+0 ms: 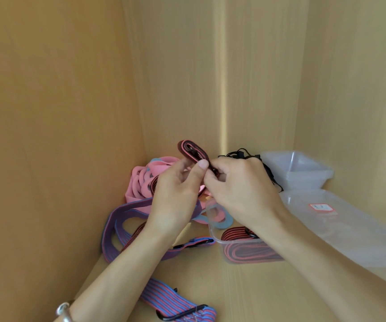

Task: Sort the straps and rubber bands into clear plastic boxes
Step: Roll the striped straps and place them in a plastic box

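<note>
My left hand (178,194) and my right hand (238,187) meet above the shelf and together pinch a folded dark red strap with pink stripes (193,151), whose looped end sticks up above my fingers. Under my right forearm stands a clear plastic box (215,231) holding a coiled black and red striped strap (238,233). Behind my left hand lies a heap of pink rubber bands (144,182). A long purple and blue striped strap (117,226) lies on the shelf under my left wrist. A second purple striped strap (164,300) lies near the front.
I work inside a wooden cabinet with walls on the left, back and right. A tangle of black cords (240,155) lies behind my right hand. Stacked clear boxes (299,170) and a clear lid with a red label (322,208) sit at the right.
</note>
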The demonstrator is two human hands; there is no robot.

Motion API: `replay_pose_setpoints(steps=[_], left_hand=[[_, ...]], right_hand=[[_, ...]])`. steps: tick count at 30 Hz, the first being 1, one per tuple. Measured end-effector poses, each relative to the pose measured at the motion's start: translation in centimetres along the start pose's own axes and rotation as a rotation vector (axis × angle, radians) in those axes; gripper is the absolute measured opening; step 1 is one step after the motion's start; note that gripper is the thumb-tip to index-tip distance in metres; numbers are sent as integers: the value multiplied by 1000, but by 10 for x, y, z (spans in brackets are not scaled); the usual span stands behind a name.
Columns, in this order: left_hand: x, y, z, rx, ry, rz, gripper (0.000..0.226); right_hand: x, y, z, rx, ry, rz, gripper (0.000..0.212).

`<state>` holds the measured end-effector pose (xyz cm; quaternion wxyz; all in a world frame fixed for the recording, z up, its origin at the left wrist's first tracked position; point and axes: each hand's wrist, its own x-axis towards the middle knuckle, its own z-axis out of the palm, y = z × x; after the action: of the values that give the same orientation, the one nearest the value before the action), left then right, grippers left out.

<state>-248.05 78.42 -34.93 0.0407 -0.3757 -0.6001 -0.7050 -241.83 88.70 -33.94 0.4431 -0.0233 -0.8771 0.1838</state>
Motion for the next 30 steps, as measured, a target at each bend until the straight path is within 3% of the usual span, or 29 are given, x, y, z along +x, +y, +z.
replay_pose_setpoints(steps=[6, 8, 10, 12, 14, 16, 19, 26, 30], left_hand=[[6, -7, -11, 165, -45, 32, 24], [6, -9, -13, 266, -109, 78, 24], [6, -11, -14, 343, -196, 118, 23], [5, -12, -15, 448, -301, 160, 34], [4, -11, -16, 477, -414, 176, 31], [5, -10, -20, 546, -464, 211, 35], [8, -13, -25, 535, -442, 167, 43], [13, -14, -29, 563, -418, 199, 56], [12, -4, -28, 482, -328, 158, 42]], right_hand=[[2, 9, -6, 100, -219, -141, 22], [6, 13, -8, 133, -235, -75, 22], [10, 16, -12, 304, -194, 58, 7], [14, 20, -15, 541, -193, 164, 22], [15, 24, -18, 632, -243, 202, 37], [14, 24, -19, 655, -283, 206, 27], [16, 22, -19, 716, -240, 244, 5], [17, 24, -17, 799, -139, 296, 1], [17, 23, -17, 845, -102, 309, 4]])
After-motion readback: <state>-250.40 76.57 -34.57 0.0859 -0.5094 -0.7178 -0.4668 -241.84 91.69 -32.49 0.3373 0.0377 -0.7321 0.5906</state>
